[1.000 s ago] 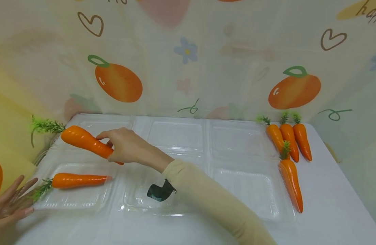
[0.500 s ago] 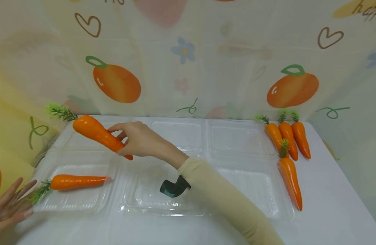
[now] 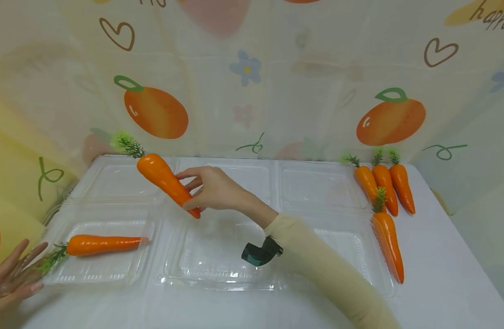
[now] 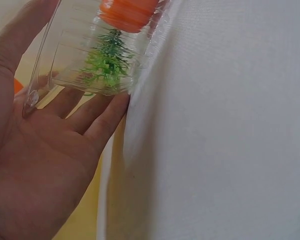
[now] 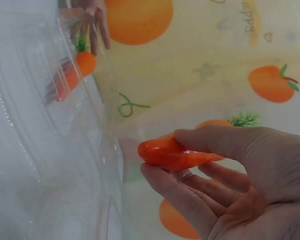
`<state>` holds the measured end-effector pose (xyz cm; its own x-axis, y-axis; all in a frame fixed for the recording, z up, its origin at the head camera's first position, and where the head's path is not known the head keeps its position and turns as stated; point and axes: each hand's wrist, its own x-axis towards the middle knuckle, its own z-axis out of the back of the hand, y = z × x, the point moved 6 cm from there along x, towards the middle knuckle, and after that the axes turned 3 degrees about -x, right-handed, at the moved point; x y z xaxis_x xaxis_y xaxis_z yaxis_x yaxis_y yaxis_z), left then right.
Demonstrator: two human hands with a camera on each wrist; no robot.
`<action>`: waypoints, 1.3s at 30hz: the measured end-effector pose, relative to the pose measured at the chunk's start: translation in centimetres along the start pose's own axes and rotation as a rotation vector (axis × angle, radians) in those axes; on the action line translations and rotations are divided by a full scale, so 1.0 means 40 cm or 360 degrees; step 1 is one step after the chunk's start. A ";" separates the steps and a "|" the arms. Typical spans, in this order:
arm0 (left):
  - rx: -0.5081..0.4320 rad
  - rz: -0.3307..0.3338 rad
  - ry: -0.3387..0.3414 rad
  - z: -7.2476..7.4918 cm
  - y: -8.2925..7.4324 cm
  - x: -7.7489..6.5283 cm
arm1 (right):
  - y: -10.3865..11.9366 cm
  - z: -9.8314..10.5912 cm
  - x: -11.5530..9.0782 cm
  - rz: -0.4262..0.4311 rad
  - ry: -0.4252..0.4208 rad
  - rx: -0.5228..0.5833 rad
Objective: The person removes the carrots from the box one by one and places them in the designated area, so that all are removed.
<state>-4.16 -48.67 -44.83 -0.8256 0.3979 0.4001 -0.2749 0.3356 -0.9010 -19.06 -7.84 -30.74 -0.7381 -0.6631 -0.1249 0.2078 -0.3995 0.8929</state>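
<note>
My right hand (image 3: 219, 187) holds an orange carrot (image 3: 159, 176) near its tapered tip, leafy top pointing up and left, above the clear plastic boxes. In the right wrist view, thumb and fingers pinch its tip (image 5: 162, 152). Another carrot (image 3: 100, 245) lies lengthwise in the leftmost clear box (image 3: 130, 276), its green leaves toward the left end. My left hand (image 3: 11, 283) is at that end with fingers spread. The left wrist view shows its straight fingers (image 4: 105, 122) against the box's end wall, behind the carrot leaves (image 4: 107, 65).
Beside the left box stand a middle clear box (image 3: 219, 281) and a right clear box (image 3: 350, 274), lids laid back toward the curtain. Three carrots (image 3: 385, 189) lie at the table's back right. One more carrot (image 3: 389, 246) lies in front of them, by the right box's edge.
My right hand has moved right with the carrot, from above the left box toward the middle one, and the carrot has tilted more steeply. The left hand stays by the left box.
</note>
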 end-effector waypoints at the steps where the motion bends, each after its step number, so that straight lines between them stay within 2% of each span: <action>1: -0.0002 -0.0002 0.0011 0.000 -0.001 -0.001 | -0.006 0.006 -0.006 -0.0020 -0.0009 0.0026; 7: 0.0078 0.0003 0.0032 -0.013 -0.009 0.001 | -0.040 0.040 -0.038 -0.0107 -0.0024 0.0216; 14: -0.0306 -0.0150 0.0229 -0.028 -0.003 0.000 | -0.069 0.056 -0.073 -0.0169 0.0016 0.0352; 17: -0.0248 -0.0116 0.0132 -0.031 0.004 -0.005 | -0.083 0.065 -0.090 -0.0177 0.0013 0.0378; 20: -0.0210 -0.0090 0.0088 -0.028 0.006 -0.004 | -0.091 0.081 -0.109 -0.0164 -0.0008 0.0415; 24: -0.0229 -0.0102 0.0140 -0.023 0.005 -0.002 | -0.097 0.099 -0.129 -0.0148 -0.0023 0.0441; 27: -0.0119 -0.0061 0.0041 -0.012 0.007 -0.005 | -0.103 0.115 -0.143 -0.0159 -0.0047 0.0442; 29: 0.0012 0.0000 -0.0078 -0.004 0.009 -0.007 | -0.107 0.125 -0.152 -0.0157 -0.0064 0.0444; 31: 0.0036 0.0020 -0.0105 -0.001 0.009 -0.007 | -0.112 0.132 -0.160 -0.0156 -0.0067 0.0481; 34: -0.0003 0.0003 -0.0038 -0.005 0.004 0.000 | -0.117 0.140 -0.175 -0.0138 -0.0048 0.0578; 37: -0.0168 -0.0071 0.0125 -0.015 -0.004 0.010 | -0.119 0.148 -0.191 -0.0119 -0.0021 0.0667; 39: -0.0233 -0.0091 0.0167 -0.017 -0.005 0.016 | -0.120 0.156 -0.201 -0.0110 -0.0022 0.0681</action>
<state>-4.28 -47.90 -44.28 -0.7527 0.4589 0.4721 -0.2388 0.4779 -0.8453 -18.11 3.35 -31.31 -0.7501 -0.6342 -0.1873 -0.1250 -0.1422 0.9819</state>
